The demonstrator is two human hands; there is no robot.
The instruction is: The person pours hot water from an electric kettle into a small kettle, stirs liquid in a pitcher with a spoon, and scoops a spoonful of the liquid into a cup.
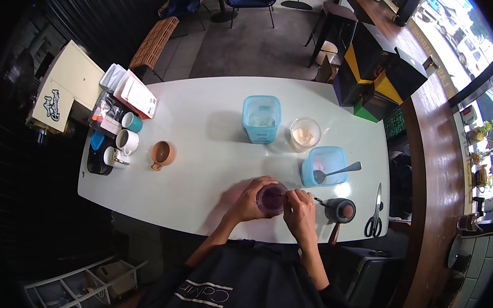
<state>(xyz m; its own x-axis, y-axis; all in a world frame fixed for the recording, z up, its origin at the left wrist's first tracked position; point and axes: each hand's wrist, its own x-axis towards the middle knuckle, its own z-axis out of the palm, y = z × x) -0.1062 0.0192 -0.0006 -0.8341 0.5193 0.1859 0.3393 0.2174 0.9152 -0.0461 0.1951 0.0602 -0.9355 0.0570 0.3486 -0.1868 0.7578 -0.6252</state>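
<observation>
The left hand is curved around a clear cup, fingers and thumb wrapped about its side from the left. The cup stands upright near the front edge of the white worktop, just in front of the person's body, and has something purple inside. The right hand is at the opposite side of the cup, its fingers drawn together in a pinch over the rim; whatever lies between the fingertips is too small to tell.

Just beside the right hand, farther to the right, sits a small dark pot with a brown knob and a brown handle that points toward the near edge. Scissors lie to the right of the pot, their black handles toward the person.

Beyond the right hand is a blue container with a spoon resting in it, the handle reaching out over the right side. Behind it stand a transparent tub holding a pale substance and, to the left of that, a taller blue tub with whitish contents. A brown mug stands well apart on the left, near several other mugs at that end.
</observation>
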